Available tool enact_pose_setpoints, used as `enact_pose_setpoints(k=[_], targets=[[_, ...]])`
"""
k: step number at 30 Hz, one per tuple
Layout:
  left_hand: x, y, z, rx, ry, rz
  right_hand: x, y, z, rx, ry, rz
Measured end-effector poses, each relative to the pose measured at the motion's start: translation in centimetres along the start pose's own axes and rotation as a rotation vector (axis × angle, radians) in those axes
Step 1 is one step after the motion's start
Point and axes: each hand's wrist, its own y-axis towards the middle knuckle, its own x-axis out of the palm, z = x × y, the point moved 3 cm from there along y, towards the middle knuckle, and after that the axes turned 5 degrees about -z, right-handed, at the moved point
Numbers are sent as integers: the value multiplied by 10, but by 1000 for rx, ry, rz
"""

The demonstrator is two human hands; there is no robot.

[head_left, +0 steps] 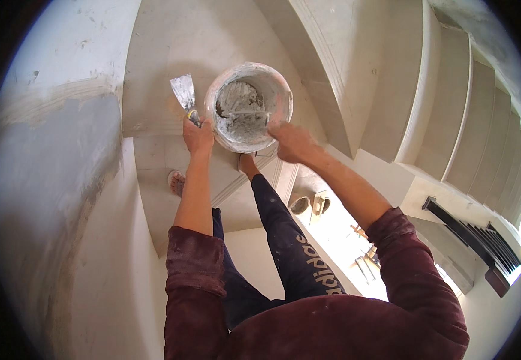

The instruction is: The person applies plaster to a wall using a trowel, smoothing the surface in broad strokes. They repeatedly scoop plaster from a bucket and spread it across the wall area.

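Observation:
A round bucket [212,90] smeared with pale plaster hangs before me or stands on the landing; I cannot tell which. Lumpy grey-white plaster mix [239,99] covers its bottom, and a thin pale bar crosses above the mix. My left hand [198,138] is closed round the handle of a putty knife [183,93], whose plaster-coated blade points up and away. That hand's fingers lie against the bucket's left side. My right hand [290,143] is closed at the bucket's right near rim, slightly blurred. What its fingers grip is hidden.
Stairs [404,78] climb along the right, with a dark railing piece [470,240] lower down. On the left, a wall [80,138] carries a grey patch. My feet stand on the landing below the bucket. Another small bucket [299,204] sits lower, beside a bright floor.

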Motion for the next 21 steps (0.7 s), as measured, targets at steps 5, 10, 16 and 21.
enact_pose_setpoints(k=[5,10,16,21], targets=[[-11,-11,17,67,59,58,-38,-20,-25,-117,-55,198],[-9,-14,32,13,56,11,-10,-18,-5,-253,-276,101],[-7,-12,13,38,-6,70,-51,-19,2,-40,3,-49],[-6,-10,18,45,35,53,-11,6,2,-68,76,-23]])
